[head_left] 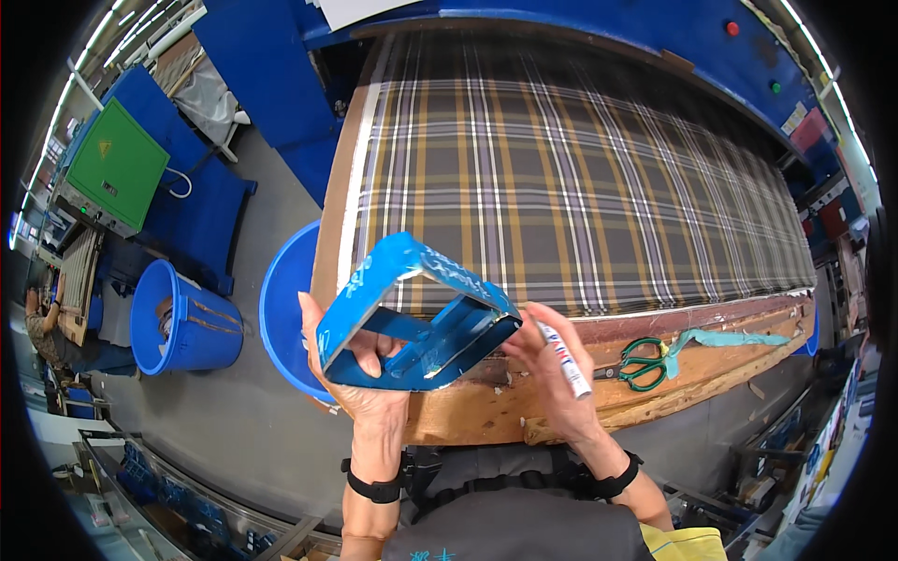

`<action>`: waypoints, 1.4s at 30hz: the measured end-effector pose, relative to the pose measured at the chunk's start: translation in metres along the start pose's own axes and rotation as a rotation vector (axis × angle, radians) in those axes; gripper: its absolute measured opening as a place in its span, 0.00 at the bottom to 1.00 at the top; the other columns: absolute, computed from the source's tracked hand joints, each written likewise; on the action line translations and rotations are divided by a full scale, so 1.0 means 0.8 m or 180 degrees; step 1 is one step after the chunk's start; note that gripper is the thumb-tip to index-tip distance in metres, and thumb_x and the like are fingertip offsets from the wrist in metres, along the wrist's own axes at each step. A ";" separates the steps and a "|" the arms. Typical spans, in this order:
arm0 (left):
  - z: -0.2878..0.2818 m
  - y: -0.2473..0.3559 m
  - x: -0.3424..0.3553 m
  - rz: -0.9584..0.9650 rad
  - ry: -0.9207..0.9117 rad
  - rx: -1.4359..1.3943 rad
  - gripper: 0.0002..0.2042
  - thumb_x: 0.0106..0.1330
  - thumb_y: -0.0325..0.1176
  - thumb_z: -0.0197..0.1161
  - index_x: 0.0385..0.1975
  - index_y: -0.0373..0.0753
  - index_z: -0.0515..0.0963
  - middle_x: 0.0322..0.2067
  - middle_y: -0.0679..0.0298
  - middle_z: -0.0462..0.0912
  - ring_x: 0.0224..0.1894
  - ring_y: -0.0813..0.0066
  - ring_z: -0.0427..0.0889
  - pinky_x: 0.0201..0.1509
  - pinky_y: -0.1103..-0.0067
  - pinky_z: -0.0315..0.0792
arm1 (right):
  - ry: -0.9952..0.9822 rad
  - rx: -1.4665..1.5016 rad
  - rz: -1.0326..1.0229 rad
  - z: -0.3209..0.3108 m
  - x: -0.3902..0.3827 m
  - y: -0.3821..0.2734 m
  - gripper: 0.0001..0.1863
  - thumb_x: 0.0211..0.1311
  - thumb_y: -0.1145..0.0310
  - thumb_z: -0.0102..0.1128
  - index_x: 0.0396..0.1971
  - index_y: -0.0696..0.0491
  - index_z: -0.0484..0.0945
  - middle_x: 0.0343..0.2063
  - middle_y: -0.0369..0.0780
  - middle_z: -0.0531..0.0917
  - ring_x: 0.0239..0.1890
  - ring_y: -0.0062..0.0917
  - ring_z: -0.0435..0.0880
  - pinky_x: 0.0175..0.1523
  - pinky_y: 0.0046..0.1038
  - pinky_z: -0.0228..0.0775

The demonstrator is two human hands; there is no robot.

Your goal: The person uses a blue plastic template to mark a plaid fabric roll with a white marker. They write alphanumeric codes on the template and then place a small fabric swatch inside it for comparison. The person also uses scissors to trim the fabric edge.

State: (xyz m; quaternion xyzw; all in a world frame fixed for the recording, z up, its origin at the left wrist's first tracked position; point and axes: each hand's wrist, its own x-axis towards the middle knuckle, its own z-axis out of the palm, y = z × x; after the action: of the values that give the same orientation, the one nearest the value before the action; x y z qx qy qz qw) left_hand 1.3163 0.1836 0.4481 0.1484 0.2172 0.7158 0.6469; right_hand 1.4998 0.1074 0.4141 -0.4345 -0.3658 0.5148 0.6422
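Observation:
My left hand [369, 397] grips a blue metal cutting die [374, 271] from below and its left side. Tilted up off the table, the die is an open frame with crossbars inside and white handwriting on its outer walls. A white paint marker [564, 360] lies along the fingers of my right hand [566, 397], which are closed around it. The fingertips of that hand are at the die's right end; whether they touch it I cannot tell. Beyond the die spreads a stack of plaid fabric [561, 187] in brown, mustard, grey and white.
Green-handled scissors [644, 365] with a teal cloth strip [730, 338] rest on the wooden table edge [468, 421]. A blue bin [290, 309] stands left of the table, another blue bin [210, 327] farther left. Blue machine housing [599, 37] spans the back. A person [56, 327] works far left.

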 end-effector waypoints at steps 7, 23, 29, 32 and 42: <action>0.007 -0.006 -0.014 -0.0160 0.0435 -0.0415 0.23 0.70 0.53 0.52 0.12 0.51 0.70 0.03 0.72 0.56 0.08 0.80 0.53 0.15 0.83 0.49 | -0.0233 -0.0056 0.0175 0.026 0.024 -0.014 0.21 0.63 0.71 0.64 0.55 0.57 0.74 0.31 0.28 0.80 0.26 0.08 0.66 0.33 0.13 0.64; -0.078 0.019 -0.023 0.0835 0.0621 0.2037 0.16 0.72 0.42 0.54 0.42 0.34 0.79 0.26 0.68 0.79 0.24 0.87 0.75 0.27 0.90 0.68 | -0.1334 -0.1748 -0.0323 0.063 0.087 -0.134 0.19 0.54 0.78 0.68 0.47 0.62 0.77 0.29 0.36 0.83 0.35 0.17 0.83 0.36 0.19 0.76; -0.065 0.046 -0.012 0.1035 0.0530 0.3184 0.20 0.76 0.42 0.46 0.49 0.32 0.78 0.24 0.69 0.80 0.16 0.95 0.53 0.20 0.89 0.47 | -0.2705 -0.3022 -0.1516 0.085 0.103 -0.123 0.14 0.45 0.81 0.66 0.34 0.66 0.77 0.17 0.48 0.79 0.22 0.40 0.82 0.28 0.34 0.73; -0.054 0.033 -0.013 0.0988 0.0076 0.3684 0.20 0.76 0.43 0.44 0.51 0.34 0.78 0.29 0.64 0.83 0.31 0.84 0.76 0.37 0.85 0.69 | -0.3085 -0.3575 -0.2011 0.089 0.097 -0.104 0.10 0.45 0.83 0.61 0.31 0.64 0.74 0.18 0.46 0.75 0.26 0.36 0.78 0.32 0.34 0.71; -0.057 0.005 -0.019 0.0980 0.0187 0.3552 0.28 0.77 0.48 0.38 0.35 0.29 0.80 0.25 0.67 0.77 0.30 0.81 0.73 0.36 0.82 0.67 | -0.3388 -0.3617 -0.2016 0.113 0.094 -0.099 0.19 0.48 0.83 0.58 0.43 0.60 0.69 0.26 0.40 0.73 0.32 0.32 0.74 0.37 0.33 0.69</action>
State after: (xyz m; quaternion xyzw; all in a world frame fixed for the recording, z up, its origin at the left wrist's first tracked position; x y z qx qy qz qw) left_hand 1.2922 0.1630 0.4118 0.4770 0.5556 0.5826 0.3528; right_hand 1.4593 0.1898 0.5215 -0.2678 -0.9282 0.1840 0.1816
